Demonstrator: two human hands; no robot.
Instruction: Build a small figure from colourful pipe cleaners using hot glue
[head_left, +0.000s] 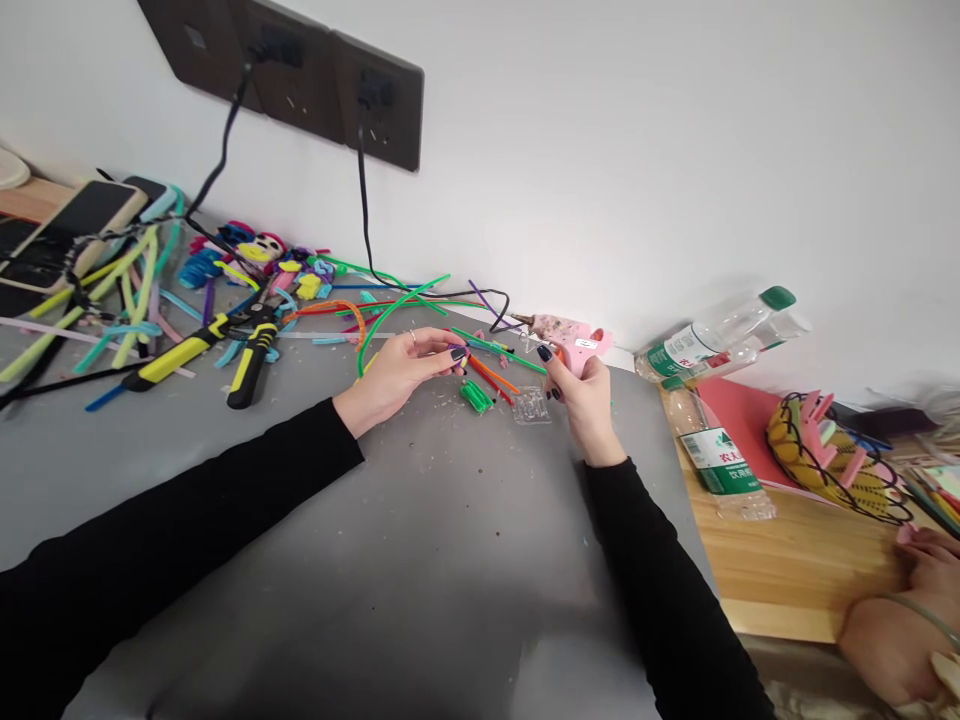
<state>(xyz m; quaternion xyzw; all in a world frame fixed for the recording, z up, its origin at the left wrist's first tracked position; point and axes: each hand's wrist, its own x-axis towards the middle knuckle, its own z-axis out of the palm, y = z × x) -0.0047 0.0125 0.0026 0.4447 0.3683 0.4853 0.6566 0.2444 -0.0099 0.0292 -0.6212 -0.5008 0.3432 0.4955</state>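
My right hand [581, 395] is closed round the handle of a pink glue gun [564, 335], whose nozzle points left. My left hand [401, 370] pinches the end of a thin coloured pipe cleaner piece [491, 378] near the gun's tip. Orange, red and green pipe cleaner pieces lie between the hands on the grey mat [420, 560]. A small green bundle [476, 397] and a clear plastic piece [531, 405] lie just below them. Both arms wear black sleeves.
Yellow-handled cutters [217, 350] and many coloured pipe cleaners [135, 290] lie at left by phones [67, 225]. Black cables run to wall sockets [375, 95]. Two plastic bottles [712, 345] and a wire basket [840, 455] are at right, beside another person's hand [926, 560].
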